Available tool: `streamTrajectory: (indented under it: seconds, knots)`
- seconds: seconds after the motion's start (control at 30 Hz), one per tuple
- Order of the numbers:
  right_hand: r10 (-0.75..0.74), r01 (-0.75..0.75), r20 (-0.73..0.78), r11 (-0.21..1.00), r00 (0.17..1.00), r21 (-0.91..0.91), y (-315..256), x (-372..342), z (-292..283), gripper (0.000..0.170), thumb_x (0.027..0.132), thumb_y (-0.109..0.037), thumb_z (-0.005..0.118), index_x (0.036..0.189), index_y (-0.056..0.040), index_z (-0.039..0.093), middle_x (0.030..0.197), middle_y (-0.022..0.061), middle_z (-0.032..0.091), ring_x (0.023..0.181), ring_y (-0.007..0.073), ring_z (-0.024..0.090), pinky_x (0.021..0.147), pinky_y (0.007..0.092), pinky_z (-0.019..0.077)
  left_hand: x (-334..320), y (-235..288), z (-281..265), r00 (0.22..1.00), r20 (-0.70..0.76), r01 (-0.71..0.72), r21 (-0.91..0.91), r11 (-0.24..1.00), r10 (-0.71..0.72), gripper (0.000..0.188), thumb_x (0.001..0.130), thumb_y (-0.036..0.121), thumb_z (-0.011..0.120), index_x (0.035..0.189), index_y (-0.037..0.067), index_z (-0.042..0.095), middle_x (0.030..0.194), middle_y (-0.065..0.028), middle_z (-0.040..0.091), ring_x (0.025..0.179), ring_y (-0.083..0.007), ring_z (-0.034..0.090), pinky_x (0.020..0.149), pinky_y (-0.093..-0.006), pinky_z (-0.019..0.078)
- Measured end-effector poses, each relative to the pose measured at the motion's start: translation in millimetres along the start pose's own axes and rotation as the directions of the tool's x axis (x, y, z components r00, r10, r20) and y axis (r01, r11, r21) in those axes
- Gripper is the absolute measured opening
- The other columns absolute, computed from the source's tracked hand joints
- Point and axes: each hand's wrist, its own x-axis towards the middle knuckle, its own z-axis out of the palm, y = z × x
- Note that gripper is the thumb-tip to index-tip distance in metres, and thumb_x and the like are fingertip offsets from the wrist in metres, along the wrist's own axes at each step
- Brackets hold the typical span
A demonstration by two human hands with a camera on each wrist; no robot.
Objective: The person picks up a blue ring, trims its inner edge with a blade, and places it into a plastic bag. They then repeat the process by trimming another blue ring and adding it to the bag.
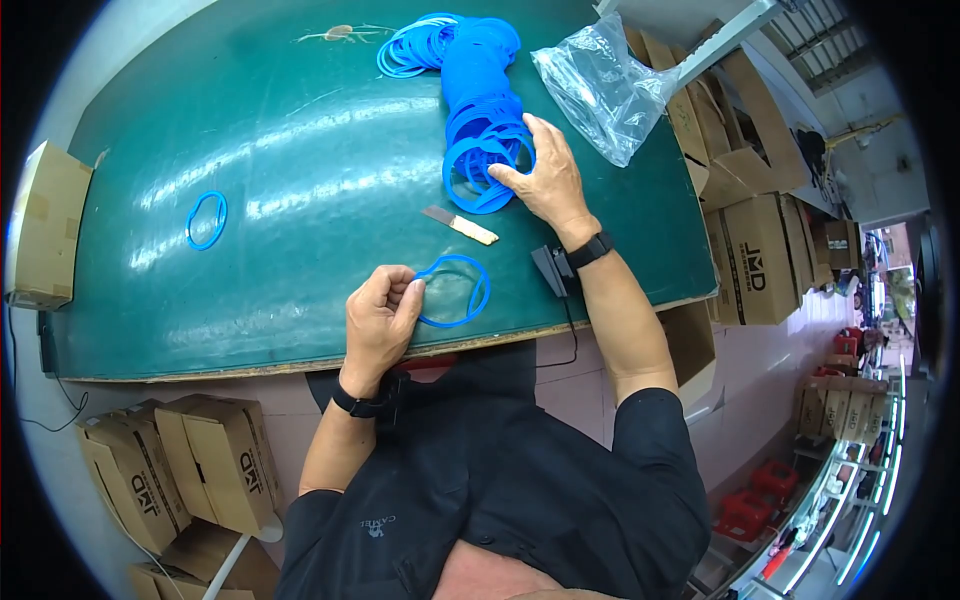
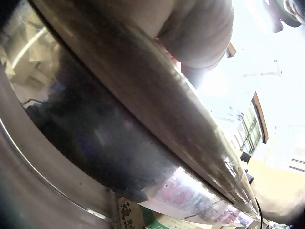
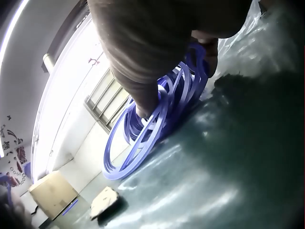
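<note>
The left hand (image 1: 382, 315) pinches the left side of a blue ring (image 1: 484, 290) near the table's front edge. At the near end of a long pile of blue rings (image 1: 478, 65), the right hand (image 1: 550, 180) has its thumb and fingers around several loose rings. The right wrist view shows this hand (image 3: 143, 47) gripping upright, fanned rings (image 3: 138, 152). Between the hands lies a blade with a wrapped pale handle (image 1: 472, 230), also visible in the right wrist view as a pale block (image 3: 104, 202). The left wrist view shows part of the left hand (image 2: 195, 33); its fingertips are hidden.
A single blue ring (image 1: 190, 222) lies on the green table (image 1: 300, 220) at left. A carton (image 1: 50, 225) stands at the left edge. A clear plastic bag (image 1: 605, 85) lies at the back right. A small black device (image 1: 552, 270) with a cable sits by the right wrist.
</note>
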Motion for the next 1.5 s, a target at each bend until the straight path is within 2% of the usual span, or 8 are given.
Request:
streamTrajectory:
  seconds: [0.23, 0.33, 0.47, 0.6, 0.67, 0.7, 0.8, 1.5]
  knots:
    - [0.137, -0.141, 0.033, 0.973, 0.990, 0.183, -0.7, 13.7, 14.8, 0.063, 0.079, -0.027, 0.083, 0.131, 0.0001, 0.059, 0.124, 0.0186, 0.064, 0.114, 0.0336, 0.063, 0.096, 0.0410, 0.0521, -0.8, -0.5, 0.5, 1.000, 0.010, -0.003, 0.026, 1.000, 0.003, 0.009, 0.091, 0.002, 0.072, 0.097, -0.002, 0.067, 0.079, -0.0038, 0.068, 0.065, -0.0060, 0.060, 0.060, -0.0228, 0.0501]
    - [0.180, -0.173, -0.013, 0.963, 0.984, 0.208, -0.4, 16.7, 17.2, 0.060, 0.079, -0.024, 0.083, 0.128, 0.0011, 0.060, 0.121, 0.0188, 0.065, 0.109, 0.0335, 0.065, 0.094, 0.0409, 0.0533, -1.1, -2.6, 1.0, 1.000, 0.014, -0.002, 0.007, 1.000, 0.002, 0.008, 0.095, 0.005, 0.070, 0.098, 0.000, 0.065, 0.077, 0.0027, 0.064, 0.067, -0.0020, 0.054, 0.061, -0.0189, 0.0446]
    - [0.045, -0.023, -0.106, 0.980, 0.993, 0.199, -4.5, 6.2, 11.1, 0.053, 0.080, -0.019, 0.081, 0.126, -0.0007, 0.062, 0.114, 0.0182, 0.066, 0.105, 0.0327, 0.066, 0.091, 0.0418, 0.0537, -1.3, -3.3, 1.2, 1.000, 0.006, -0.014, 0.010, 1.000, 0.014, 0.008, 0.096, 0.006, 0.070, 0.099, 0.000, 0.065, 0.078, 0.0023, 0.065, 0.067, -0.0022, 0.055, 0.062, -0.0190, 0.0448]
    - [-0.183, 0.192, -0.309, 0.981, 0.933, 0.000, -20.5, -7.1, -15.7, 0.039, 0.081, -0.015, 0.079, 0.116, -0.0036, 0.067, 0.107, 0.0169, 0.068, 0.098, 0.0334, 0.067, 0.085, 0.0405, 0.0551, -1.4, -2.3, 0.3, 1.000, 0.018, -0.005, 0.002, 1.000, 0.005, 0.008, 0.096, 0.005, 0.070, 0.099, 0.000, 0.065, 0.078, 0.0021, 0.065, 0.067, -0.0024, 0.054, 0.062, -0.0190, 0.0448]
    - [-0.199, 0.211, -0.075, 0.951, 0.977, 0.226, -38.3, -31.1, -24.6, 0.023, 0.081, -0.015, 0.079, 0.101, -0.0059, 0.070, 0.098, 0.0128, 0.068, 0.089, 0.0327, 0.068, 0.077, 0.0398, 0.0554, -1.3, -2.1, -0.3, 1.000, 0.022, 0.002, 0.000, 1.000, -0.002, 0.008, 0.096, 0.005, 0.070, 0.099, 0.000, 0.065, 0.078, 0.0021, 0.065, 0.067, -0.0024, 0.054, 0.062, -0.0190, 0.0448]
    - [-0.197, 0.209, -0.073, 0.951, 0.978, 0.228, -44.8, -39.6, -26.8, 0.023, 0.081, -0.015, 0.079, 0.101, -0.0059, 0.070, 0.098, 0.0128, 0.068, 0.089, 0.0327, 0.068, 0.077, 0.0398, 0.0554, -1.3, -2.1, -0.2, 1.000, 0.023, 0.005, -0.004, 1.000, -0.005, 0.008, 0.096, 0.005, 0.069, 0.099, 0.000, 0.065, 0.078, 0.0020, 0.065, 0.067, -0.0024, 0.054, 0.062, -0.0190, 0.0448]
    - [-0.162, 0.109, 0.295, 0.976, 0.942, 0.189, -59.5, -57.5, -29.1, 0.016, 0.081, -0.016, 0.079, 0.087, -0.0070, 0.068, 0.087, 0.0093, 0.064, 0.081, 0.0309, 0.066, 0.070, 0.0408, 0.0546, -1.5, -2.3, 0.2, 1.000, 0.023, 0.012, -0.010, 1.000, -0.011, 0.008, 0.096, 0.005, 0.069, 0.100, 0.000, 0.065, 0.079, 0.0019, 0.065, 0.068, -0.0023, 0.054, 0.062, -0.0190, 0.0448]
    - [-0.203, 0.169, 0.373, 0.978, 0.905, 0.121, -63.0, -62.8, -35.6, 0.014, 0.085, -0.014, 0.074, 0.091, -0.0079, 0.063, 0.087, 0.0094, 0.059, 0.082, 0.0309, 0.064, 0.072, 0.0426, 0.0537, -1.8, -8.6, -4.2, 0.995, -0.011, 0.093, -0.205, 0.974, -0.097, 0.009, 0.096, 0.006, 0.070, 0.100, 0.000, 0.065, 0.078, 0.0026, 0.064, 0.068, -0.0016, 0.056, 0.061, -0.0180, 0.0459]
